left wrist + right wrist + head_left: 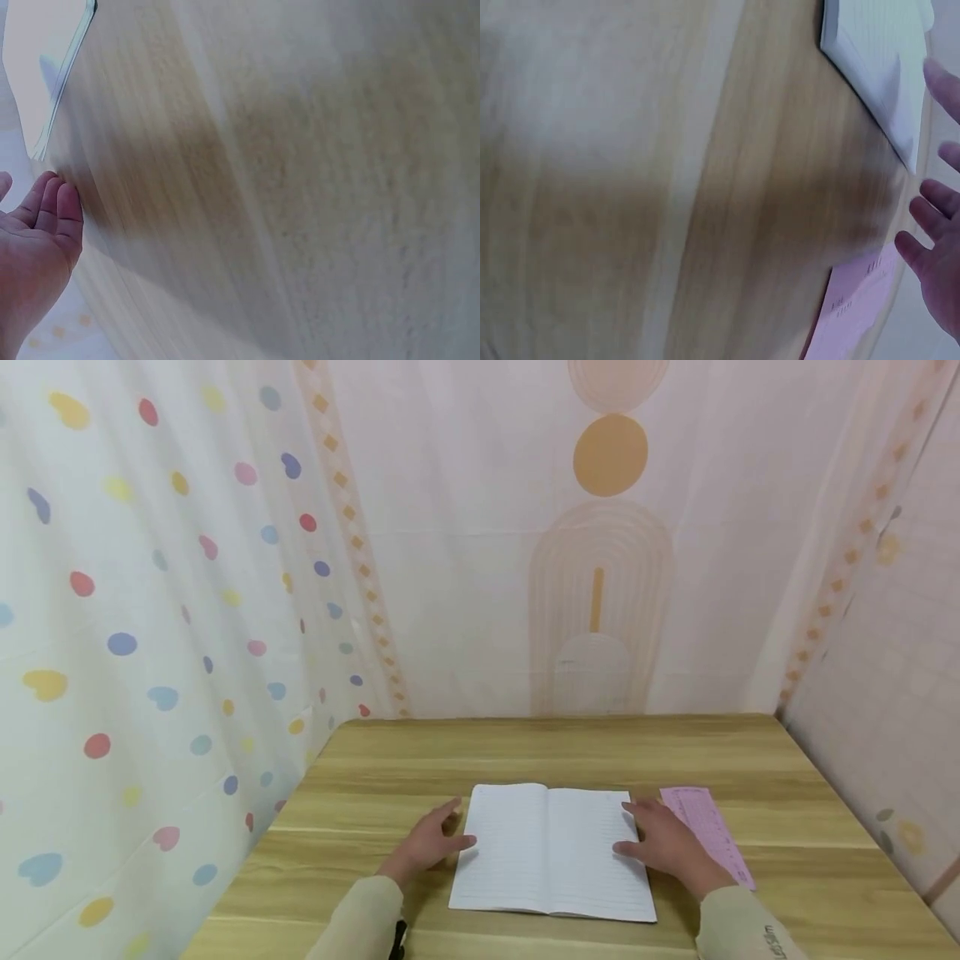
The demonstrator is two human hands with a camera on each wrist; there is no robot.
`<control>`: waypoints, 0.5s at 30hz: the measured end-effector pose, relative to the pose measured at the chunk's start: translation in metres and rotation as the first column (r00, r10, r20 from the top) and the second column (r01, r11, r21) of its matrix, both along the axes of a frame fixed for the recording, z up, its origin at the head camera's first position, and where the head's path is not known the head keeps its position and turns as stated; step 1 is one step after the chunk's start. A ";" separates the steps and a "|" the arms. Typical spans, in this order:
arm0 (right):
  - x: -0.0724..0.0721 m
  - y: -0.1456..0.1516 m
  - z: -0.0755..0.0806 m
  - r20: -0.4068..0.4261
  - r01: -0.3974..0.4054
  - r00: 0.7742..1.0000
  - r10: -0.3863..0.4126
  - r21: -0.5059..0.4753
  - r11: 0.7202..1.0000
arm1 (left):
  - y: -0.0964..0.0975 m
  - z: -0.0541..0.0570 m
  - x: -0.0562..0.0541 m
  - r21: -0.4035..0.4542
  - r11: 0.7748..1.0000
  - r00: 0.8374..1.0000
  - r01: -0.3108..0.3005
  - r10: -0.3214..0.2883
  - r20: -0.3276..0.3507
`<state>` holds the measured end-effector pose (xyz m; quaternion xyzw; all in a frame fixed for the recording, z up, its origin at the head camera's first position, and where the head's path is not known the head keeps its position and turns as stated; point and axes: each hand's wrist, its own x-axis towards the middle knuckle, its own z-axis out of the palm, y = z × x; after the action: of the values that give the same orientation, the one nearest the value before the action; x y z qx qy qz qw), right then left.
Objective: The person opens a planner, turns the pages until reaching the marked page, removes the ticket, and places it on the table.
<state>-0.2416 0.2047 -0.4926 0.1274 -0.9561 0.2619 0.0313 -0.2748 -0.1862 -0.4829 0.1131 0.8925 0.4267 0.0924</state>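
An open notebook (510, 852) with blank lined pages lies flat on the wooden table. My left hand (429, 842) is at its left edge, thumb extended toward the page and fingers relaxed, holding nothing. In the left wrist view the left hand (41, 240) shows loosely bent fingers below the notebook's corner (45, 67). At the right edge my right hand (663, 839) has its thumb and a finger over the page margin. The right wrist view shows the right hand (937, 247) with spread fingers, apart from the notebook (877, 67). Whether either thumb touches paper I cannot tell.
A pink sheet with printed marks (708, 831), like a ruler or stencil, lies right of the notebook, partly behind the right hand. The wooden table (360, 768) ends at patterned curtains (480, 568) at the back and both sides.
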 end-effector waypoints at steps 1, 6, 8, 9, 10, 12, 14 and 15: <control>0.001 0.002 -0.001 0.016 -0.003 1.000 0.003 -0.001 1.000 | 0.000 -0.001 0.001 0.006 1.000 1.000 0.000 0.000 0.008; 0.007 0.008 -0.002 0.079 -0.011 0.997 0.010 0.019 1.000 | 0.003 -0.003 0.002 0.041 0.999 1.000 -0.004 0.003 0.031; 0.008 0.009 -0.002 0.086 -0.007 0.996 0.004 0.035 0.999 | 0.003 -0.003 0.002 0.049 0.999 0.999 -0.008 0.007 0.034; 0.008 0.009 -0.002 0.090 -0.003 0.996 0.000 0.034 0.999 | 0.004 -0.003 0.002 0.052 0.999 0.999 -0.011 0.010 0.037; 0.009 0.009 -0.001 0.092 -0.003 0.996 0.000 0.037 0.999 | 0.004 -0.003 0.002 0.050 0.999 0.999 -0.014 0.012 0.035; 0.010 0.008 -0.001 0.102 -0.008 0.995 0.005 0.032 0.999 | 0.004 -0.003 0.003 0.044 0.999 0.999 -0.020 0.019 0.034; 0.010 0.007 -0.002 0.108 -0.014 0.994 0.011 0.028 1.000 | 0.004 -0.004 0.003 0.037 0.999 0.999 -0.021 0.020 0.025; 0.010 0.007 -0.002 0.110 -0.014 0.994 0.012 0.025 1.000 | 0.004 -0.004 0.003 0.034 0.999 0.999 -0.024 0.023 0.024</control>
<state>-0.2317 0.2117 -0.4945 0.1195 -0.9588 0.2566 -0.0246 -0.2718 -0.1824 -0.4869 0.0991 0.8851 0.4444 0.0961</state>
